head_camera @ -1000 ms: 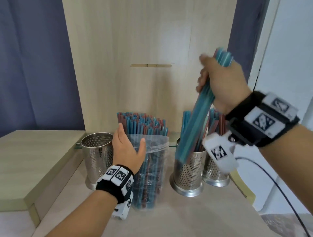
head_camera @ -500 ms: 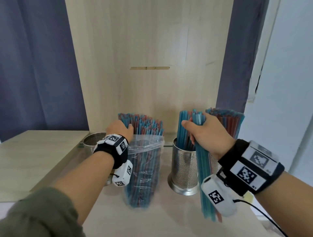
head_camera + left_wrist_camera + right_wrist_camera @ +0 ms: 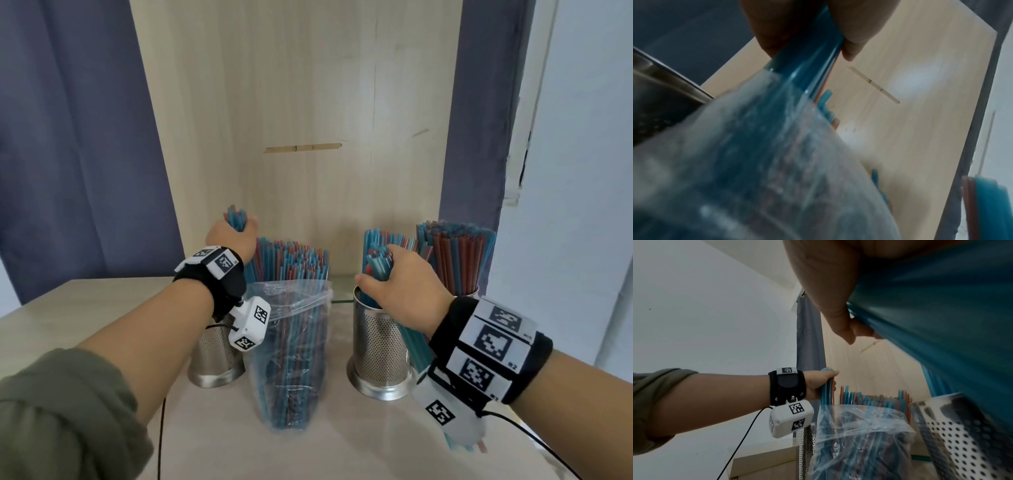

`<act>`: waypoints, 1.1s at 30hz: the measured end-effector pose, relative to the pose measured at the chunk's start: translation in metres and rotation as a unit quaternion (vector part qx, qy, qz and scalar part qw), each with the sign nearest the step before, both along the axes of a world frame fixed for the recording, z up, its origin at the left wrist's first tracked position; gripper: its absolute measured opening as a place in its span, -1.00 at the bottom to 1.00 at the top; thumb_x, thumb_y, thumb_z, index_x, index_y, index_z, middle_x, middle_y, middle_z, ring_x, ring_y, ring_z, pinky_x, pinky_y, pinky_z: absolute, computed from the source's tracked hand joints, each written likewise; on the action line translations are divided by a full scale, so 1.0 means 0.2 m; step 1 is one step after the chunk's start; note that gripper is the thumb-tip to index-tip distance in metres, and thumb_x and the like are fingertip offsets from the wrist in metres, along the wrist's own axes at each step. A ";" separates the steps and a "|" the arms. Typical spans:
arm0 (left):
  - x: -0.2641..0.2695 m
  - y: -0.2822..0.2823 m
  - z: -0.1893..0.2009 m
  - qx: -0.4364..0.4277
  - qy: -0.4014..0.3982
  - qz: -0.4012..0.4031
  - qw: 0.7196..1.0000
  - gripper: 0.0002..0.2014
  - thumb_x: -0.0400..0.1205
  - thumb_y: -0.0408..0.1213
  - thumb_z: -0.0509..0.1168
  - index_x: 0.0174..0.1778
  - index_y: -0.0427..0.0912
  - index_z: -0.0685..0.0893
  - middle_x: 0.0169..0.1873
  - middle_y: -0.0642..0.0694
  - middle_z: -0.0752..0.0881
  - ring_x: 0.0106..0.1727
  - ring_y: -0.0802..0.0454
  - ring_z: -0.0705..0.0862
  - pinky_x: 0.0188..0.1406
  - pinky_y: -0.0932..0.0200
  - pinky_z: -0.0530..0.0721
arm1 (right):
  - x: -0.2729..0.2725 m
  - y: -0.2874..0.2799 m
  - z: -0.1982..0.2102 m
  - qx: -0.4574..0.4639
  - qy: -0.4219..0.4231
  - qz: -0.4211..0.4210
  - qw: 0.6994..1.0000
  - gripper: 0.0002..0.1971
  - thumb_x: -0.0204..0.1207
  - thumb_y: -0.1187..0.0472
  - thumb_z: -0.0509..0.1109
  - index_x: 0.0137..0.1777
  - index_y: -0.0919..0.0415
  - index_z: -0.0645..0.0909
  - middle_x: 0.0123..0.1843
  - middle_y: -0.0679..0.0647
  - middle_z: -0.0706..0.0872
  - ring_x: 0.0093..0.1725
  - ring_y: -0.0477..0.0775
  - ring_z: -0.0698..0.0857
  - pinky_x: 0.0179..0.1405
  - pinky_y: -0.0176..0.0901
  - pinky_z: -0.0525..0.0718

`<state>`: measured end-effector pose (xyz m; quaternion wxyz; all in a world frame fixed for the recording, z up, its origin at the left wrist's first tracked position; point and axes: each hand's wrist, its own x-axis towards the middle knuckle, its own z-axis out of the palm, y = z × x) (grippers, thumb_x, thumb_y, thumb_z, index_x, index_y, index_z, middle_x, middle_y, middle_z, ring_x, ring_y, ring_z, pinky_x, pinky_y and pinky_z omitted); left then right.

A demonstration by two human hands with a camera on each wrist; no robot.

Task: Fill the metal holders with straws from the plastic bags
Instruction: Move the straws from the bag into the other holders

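Near the middle left of the frame, the left hand [image 3: 234, 236] squeezes some blue straws [image 3: 236, 218] above the plastic bag [image 3: 291, 353]. At the right, the right hand [image 3: 407, 294] squeezes a blue bunch [image 3: 378, 265] beside the middle metal holder [image 3: 376, 346].

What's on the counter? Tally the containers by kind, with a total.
Metal holders: 3, left, middle, right
Plastic bags: 1
Total: 4
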<state>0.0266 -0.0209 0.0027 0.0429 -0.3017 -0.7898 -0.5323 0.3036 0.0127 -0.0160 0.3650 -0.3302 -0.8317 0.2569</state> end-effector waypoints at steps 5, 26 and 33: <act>-0.06 -0.01 0.04 0.113 -0.017 -0.051 0.992 -0.65 0.66 -0.06 0.26 -0.08 -0.31 0.72 -0.32 -0.12 0.77 -0.26 -0.12 0.73 -0.05 -0.06 0.75 | 0.01 0.01 0.00 -0.012 0.020 0.025 0.999 -0.81 0.51 0.12 0.49 -0.12 0.18 0.54 -0.27 0.09 0.67 -0.35 0.01 0.61 -0.22 -0.05 0.64; 0.11 -0.28 0.58 0.416 0.007 -0.103 0.903 -0.83 0.69 -0.19 0.19 -0.17 -0.16 0.42 -0.55 0.05 0.51 -0.63 0.20 0.50 -0.50 0.23 0.59 | 0.20 0.15 0.28 -0.104 0.385 0.064 0.915 -0.77 0.63 0.22 0.38 -0.22 0.13 0.43 -0.50 0.01 0.52 -0.52 0.03 0.54 -0.40 -0.07 0.63; 0.27 -0.24 0.52 0.437 -0.039 -0.152 0.886 -0.77 0.69 -0.21 0.21 -0.29 -0.07 0.43 -0.61 0.11 0.50 -0.59 0.16 0.48 -0.46 0.19 0.58 | 0.21 0.24 0.45 -0.067 0.507 0.042 0.858 -0.81 0.62 0.22 0.38 -0.04 0.24 0.40 -0.45 0.06 0.52 -0.53 0.02 0.55 -0.45 -0.17 0.62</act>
